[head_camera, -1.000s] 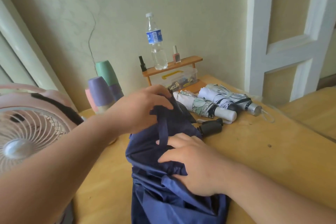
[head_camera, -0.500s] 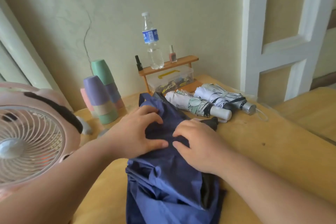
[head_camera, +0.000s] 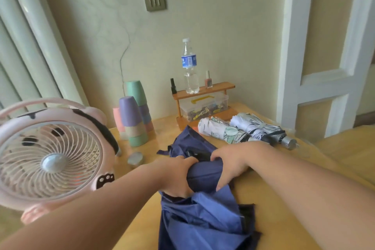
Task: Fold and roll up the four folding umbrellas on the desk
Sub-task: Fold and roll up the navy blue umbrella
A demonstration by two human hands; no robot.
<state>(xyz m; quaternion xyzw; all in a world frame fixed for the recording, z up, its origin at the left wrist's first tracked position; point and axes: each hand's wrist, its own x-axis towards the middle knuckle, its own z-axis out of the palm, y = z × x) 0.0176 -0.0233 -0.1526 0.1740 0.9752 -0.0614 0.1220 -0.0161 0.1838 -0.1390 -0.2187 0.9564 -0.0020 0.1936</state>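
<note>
A navy blue folding umbrella [head_camera: 205, 217] lies along the middle of the wooden desk [head_camera: 274, 184], its loose cloth spreading toward me. My left hand [head_camera: 178, 176] and my right hand [head_camera: 229, 164] both grip its bunched middle, fingers curled round the cloth from either side. Behind them lie two rolled umbrellas side by side: a white one with a green print [head_camera: 223, 132] and a white and grey one [head_camera: 261, 131] with a silver handle. A fourth umbrella is not visible.
A pink desk fan [head_camera: 50, 152] stands close on the left. Stacked pastel cups [head_camera: 134, 115] and a small metal cup [head_camera: 135, 159] sit behind it. A wooden shelf [head_camera: 203, 92] with a water bottle [head_camera: 189, 67] stands over a plastic box by the wall.
Both hands have moved from pressing on the cloth to clasping the umbrella's middle and bunching it together. The camera view has tilted up and back.
</note>
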